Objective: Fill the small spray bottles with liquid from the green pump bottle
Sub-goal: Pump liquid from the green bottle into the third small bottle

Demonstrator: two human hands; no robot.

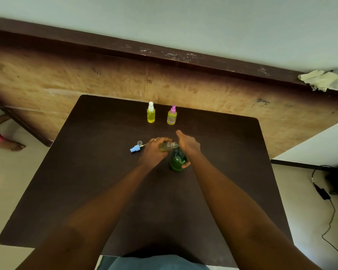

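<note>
Near the middle of the table (105, 172), the left hand (153, 152) gripped an uncapped small spray bottle (165, 146), fingers curled round its body. The bottle was tilted nearly flat, its open neck turned toward the top of the green pump bottle (177, 161). This was judged to be so that the spout could discharge straight into it. Some yellowish liquid already showed inside.

The right hand (188, 145) lay over the pump head, hiding it. One digit wrapped the bottle's side, apparently to steady the bottle while the palm pressed down. Both forearms reached straight out from the near edge and converged on the green bottle, which stood upright.

The blue spray head (135, 148) and a clear cap (139, 143) lay just left of the left hand, likely parked there for refitting.

Toward the far edge stood a white-capped bottle (151, 114) and a pink-capped bottle (172, 116), side by side, upright, capped and yellow with liquid. They were evidently finished and set clear of the work.
</note>
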